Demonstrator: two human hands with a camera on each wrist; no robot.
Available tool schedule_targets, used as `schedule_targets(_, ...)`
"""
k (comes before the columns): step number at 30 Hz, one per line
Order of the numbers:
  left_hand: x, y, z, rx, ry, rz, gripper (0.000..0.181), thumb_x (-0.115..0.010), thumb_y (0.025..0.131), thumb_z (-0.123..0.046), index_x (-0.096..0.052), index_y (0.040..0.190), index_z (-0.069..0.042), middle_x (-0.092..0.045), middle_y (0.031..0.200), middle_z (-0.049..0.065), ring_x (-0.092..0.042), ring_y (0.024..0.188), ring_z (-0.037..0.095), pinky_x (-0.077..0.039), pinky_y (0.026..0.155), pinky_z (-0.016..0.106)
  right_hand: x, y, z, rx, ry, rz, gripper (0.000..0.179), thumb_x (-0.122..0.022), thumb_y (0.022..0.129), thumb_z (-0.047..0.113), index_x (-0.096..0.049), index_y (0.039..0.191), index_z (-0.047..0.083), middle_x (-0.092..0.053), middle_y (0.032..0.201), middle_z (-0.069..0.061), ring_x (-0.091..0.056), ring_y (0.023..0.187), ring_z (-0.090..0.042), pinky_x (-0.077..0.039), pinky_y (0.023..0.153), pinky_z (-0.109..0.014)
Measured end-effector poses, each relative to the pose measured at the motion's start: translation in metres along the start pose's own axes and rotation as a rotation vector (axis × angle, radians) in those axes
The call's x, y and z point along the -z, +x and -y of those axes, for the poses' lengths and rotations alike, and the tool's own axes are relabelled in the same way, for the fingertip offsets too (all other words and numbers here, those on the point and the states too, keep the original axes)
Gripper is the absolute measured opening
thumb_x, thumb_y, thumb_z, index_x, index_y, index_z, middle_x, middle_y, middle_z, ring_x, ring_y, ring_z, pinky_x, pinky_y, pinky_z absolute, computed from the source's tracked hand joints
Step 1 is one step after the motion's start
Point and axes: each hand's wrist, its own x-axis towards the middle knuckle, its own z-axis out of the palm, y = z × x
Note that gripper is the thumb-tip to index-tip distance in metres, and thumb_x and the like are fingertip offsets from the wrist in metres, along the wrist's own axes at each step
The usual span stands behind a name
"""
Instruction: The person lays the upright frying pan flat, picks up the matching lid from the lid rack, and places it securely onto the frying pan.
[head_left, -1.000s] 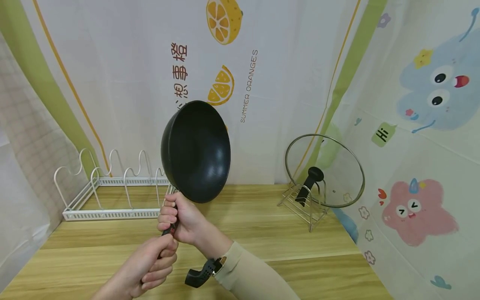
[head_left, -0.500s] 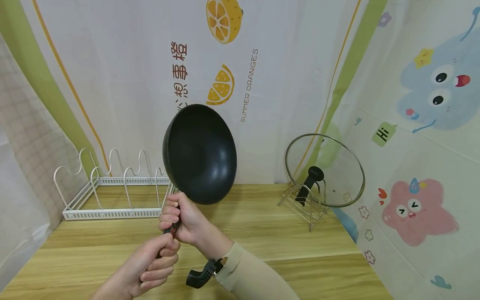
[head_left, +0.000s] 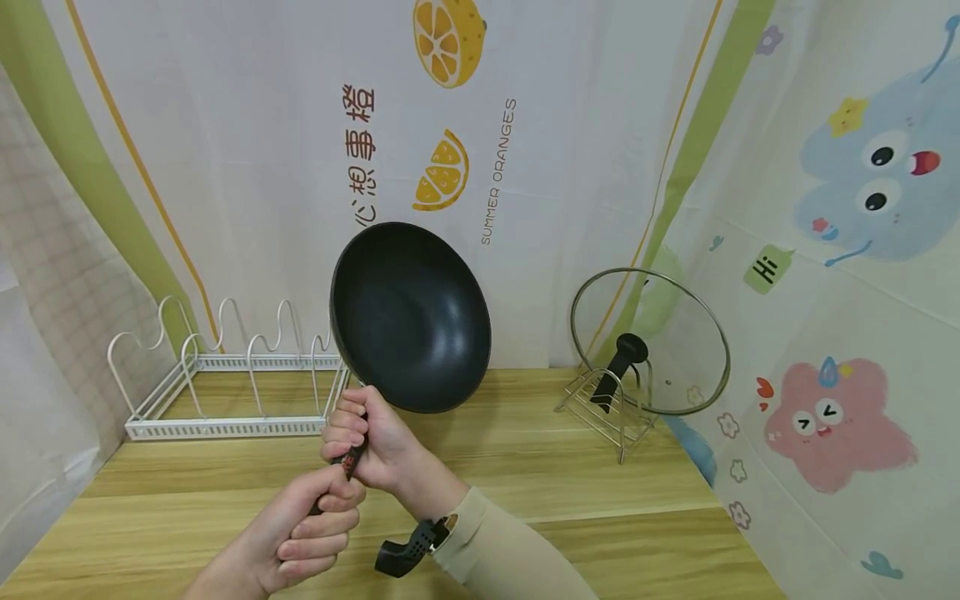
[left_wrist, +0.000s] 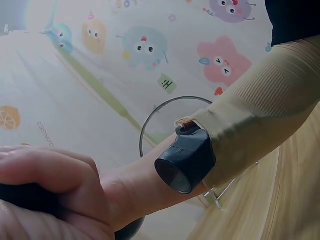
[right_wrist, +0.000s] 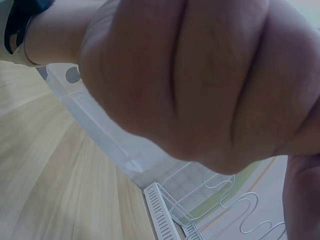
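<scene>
A black wok (head_left: 411, 321) is held up in the air over the table, its dark inside turned toward the head camera. My right hand (head_left: 372, 437) grips its black handle (head_left: 351, 458) close to the pan. Lower down, my left hand (head_left: 300, 529) holds the handle's end with curled fingers. The left wrist view has the right hand (left_wrist: 60, 195) wrapped round the handle, with a camera (left_wrist: 185, 160) on that wrist. A fist with curled fingers (right_wrist: 210, 75) fills much of the right wrist view. The hands cover most of the handle.
At the back left stands a white metal rack (head_left: 225, 429) with curved wire dividers, partly behind the wok. A glass lid (head_left: 686, 350) with a black knob (head_left: 632, 348) leans in a small wire stand (head_left: 621, 442) on the right. Printed curtains (head_left: 585, 167) enclose the wooden table (head_left: 525, 492).
The wok has turned, its inside now facing the head camera more fully. It has dropped a little and shifted right. Both hands keep their hold on the handle and have edged slightly right.
</scene>
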Motion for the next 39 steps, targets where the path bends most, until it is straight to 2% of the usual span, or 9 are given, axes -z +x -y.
schedule_targets(5, 0.001, 0.0, 0.0, 0.008, -0.035, 0.029, 0.029, -0.029, 0.108, -0.017, -0.03, 0.079, -0.02, -0.023, 0.056, -0.01, -0.018, 0.041, 0.003, -0.001, 0.036, 0.02, 0.002, -0.001, 0.001, -0.005, 0.022, 0.009, 0.054, -0.025, 0.114, 0.03, -0.039, 0.062, 0.028, -0.045, 0.053, 0.016, -0.044, 0.049, 0.0, -0.021, 0.06, -0.013)
schedule_targets(15, 0.01, 0.005, 0.002, 0.03, -0.128, 0.147, 0.033, -0.035, 0.108, -0.02, -0.023, 0.077, -0.02, -0.024, 0.054, -0.01, -0.018, 0.037, 0.001, -0.004, 0.031, 0.019, 0.007, -0.002, 0.001, 0.002, 0.04, 0.052, 0.056, -0.023, 0.114, 0.029, -0.036, 0.06, 0.028, -0.042, 0.052, 0.016, -0.045, 0.049, 0.0, -0.018, 0.06, -0.014)
schedule_targets(27, 0.016, 0.011, 0.001, 0.072, -0.202, 0.256, 0.034, -0.035, 0.109, -0.022, -0.025, 0.077, -0.02, -0.028, 0.054, -0.01, -0.023, 0.036, 0.002, -0.01, 0.03, 0.017, 0.015, -0.004, 0.003, 0.006, 0.089, 0.086, 0.054, -0.021, 0.114, 0.029, -0.031, 0.061, 0.027, -0.042, 0.052, 0.015, -0.048, 0.05, -0.001, -0.019, 0.061, -0.015)
schedule_targets(39, 0.02, 0.018, -0.001, 0.106, -0.253, 0.354, 0.035, -0.037, 0.11, -0.023, -0.026, 0.076, -0.021, -0.03, 0.053, -0.01, -0.026, 0.034, 0.002, -0.015, 0.03, 0.016, 0.017, -0.005, 0.004, 0.002, 0.108, 0.072, 0.053, -0.018, 0.113, 0.029, -0.03, 0.061, 0.026, -0.041, 0.053, 0.015, -0.048, 0.049, -0.001, -0.016, 0.062, -0.015)
